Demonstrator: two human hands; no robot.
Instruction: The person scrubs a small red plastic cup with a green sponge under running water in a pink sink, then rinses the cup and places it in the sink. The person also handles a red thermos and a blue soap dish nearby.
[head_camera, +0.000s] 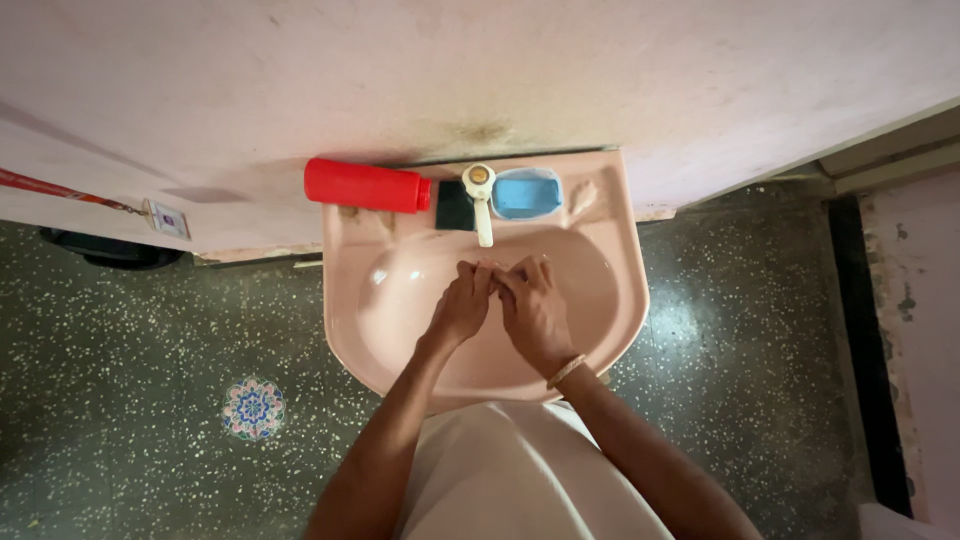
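Pink washbasin (630, 300), glossy and oval-bowled, sits against the far wall. Over its bowl, just near of the white tap (482, 203), the left hand (462, 305) and right hand (533, 308) press together, fingers curled, each grip holding only the other.

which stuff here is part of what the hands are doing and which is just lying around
In use:
- left hand and right hand, pressed together over the basin
- pink sink
- tap, spout just above the hands

Lying about:
- red bottle, on its side on the sink ledge
- blue soap dish
- dark block beside the tap
- round floor pattern
- card on a red strap
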